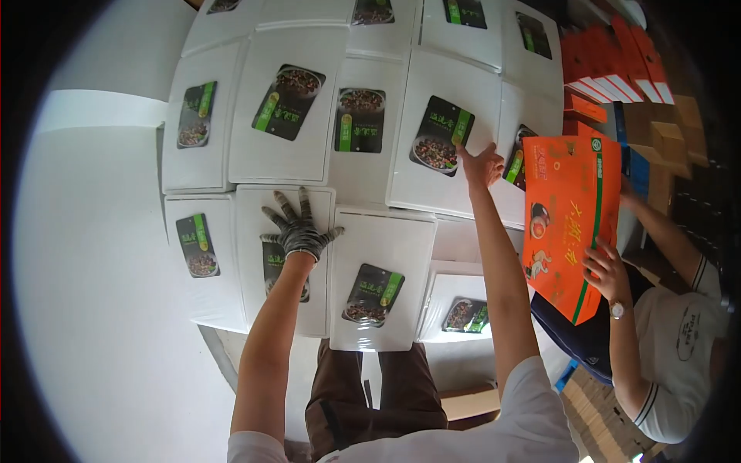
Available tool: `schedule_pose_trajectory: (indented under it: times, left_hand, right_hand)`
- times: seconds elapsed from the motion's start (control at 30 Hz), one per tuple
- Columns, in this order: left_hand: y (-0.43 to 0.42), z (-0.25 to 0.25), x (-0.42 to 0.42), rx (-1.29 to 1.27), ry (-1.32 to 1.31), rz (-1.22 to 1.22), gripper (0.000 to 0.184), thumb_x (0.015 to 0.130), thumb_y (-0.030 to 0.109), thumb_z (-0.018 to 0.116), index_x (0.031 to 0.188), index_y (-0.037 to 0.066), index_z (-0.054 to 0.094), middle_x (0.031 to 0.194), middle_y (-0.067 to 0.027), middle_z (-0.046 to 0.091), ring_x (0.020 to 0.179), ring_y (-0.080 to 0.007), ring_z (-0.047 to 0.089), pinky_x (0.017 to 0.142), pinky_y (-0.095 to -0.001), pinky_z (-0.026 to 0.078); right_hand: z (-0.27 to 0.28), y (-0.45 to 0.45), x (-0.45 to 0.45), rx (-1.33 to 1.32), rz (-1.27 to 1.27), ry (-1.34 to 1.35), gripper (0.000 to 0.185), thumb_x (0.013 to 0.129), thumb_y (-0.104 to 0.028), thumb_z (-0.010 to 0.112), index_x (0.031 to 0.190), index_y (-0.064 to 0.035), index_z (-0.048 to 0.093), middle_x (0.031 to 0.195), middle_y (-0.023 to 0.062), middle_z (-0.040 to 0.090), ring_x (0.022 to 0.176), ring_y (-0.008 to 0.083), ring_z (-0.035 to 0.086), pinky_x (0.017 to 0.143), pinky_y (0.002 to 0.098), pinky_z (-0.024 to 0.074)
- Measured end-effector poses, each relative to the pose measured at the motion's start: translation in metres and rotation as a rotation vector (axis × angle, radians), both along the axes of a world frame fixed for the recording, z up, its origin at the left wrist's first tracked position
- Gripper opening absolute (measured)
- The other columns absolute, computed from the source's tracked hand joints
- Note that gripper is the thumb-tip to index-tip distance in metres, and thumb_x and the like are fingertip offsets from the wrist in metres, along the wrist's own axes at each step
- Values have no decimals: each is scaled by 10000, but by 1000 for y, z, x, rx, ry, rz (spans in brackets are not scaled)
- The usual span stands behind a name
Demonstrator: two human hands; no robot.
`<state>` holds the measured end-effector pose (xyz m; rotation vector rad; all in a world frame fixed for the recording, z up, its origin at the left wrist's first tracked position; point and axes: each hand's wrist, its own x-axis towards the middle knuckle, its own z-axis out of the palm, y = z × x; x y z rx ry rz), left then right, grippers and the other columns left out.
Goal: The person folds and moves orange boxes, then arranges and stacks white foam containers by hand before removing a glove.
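White boxes [255,166] stand in rows, with dark-and-green food packets [372,295] lying on top. The person's left hand [293,231], in a grey glove, spreads flat over one box's far edge, and its wrist partly covers a packet. The bare right hand [482,166] reaches across another box toward its right edge, fingertips at the side of a tilted packet [441,137]. At right, a co-worker in a white shirt [668,339] holds a large orange carton [562,208] beside that box; more orange cartons [617,58] stand beyond the boxes' far right corner.
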<state>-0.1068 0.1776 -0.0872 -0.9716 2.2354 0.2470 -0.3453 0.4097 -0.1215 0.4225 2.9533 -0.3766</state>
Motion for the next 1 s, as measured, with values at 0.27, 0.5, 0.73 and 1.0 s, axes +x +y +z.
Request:
schedule_pose_trajectory:
  times: [0.27, 0.5, 0.73, 1.0]
  left_hand:
    - [-4, 0, -8, 0, -51, -38, 1113, 454, 690, 552, 1270, 272, -80, 1297, -162, -196, 1153, -462, -151, 769, -702, 89]
    - [0, -7, -10, -41, -44, -30, 1130, 430, 686, 570, 1275, 268, -53, 1292, -166, -211, 1150, -452, -177, 754, -712, 72]
    - [7, -7, -9, -70, -31, -51, 1112, 451, 678, 568, 1274, 267, -56, 1288, -167, -219, 1156, -444, -173, 749, -715, 74]
    - [5, -14, -6, -89, 20, -57, 1094, 471, 647, 589, 1273, 272, -54, 1293, -164, -206, 1154, -461, -147, 771, -700, 106]
  right_hand:
    - [-24, -13, 14, -932, 193, -19, 597, 631, -131, 650, 1156, -51, 379, 1042, 74, 495, 909, 131, 474, 759, 242, 382]
    - [-62, -33, 10, -1084, 426, 50, 792, 620, -63, 626, 1266, -53, 168, 1282, 114, 244, 1160, 186, 243, 940, 278, 216]
    - [-40, -24, 38, -475, 569, 196, 781, 686, -261, 585, 1277, -94, 103, 1249, 172, 274, 1114, 314, 317, 905, 387, 261]
    - [-51, 176, 120, -1433, -1244, -112, 498, 659, -376, 637, 1056, -169, 419, 944, 39, 401, 845, 201, 389, 701, 351, 360]
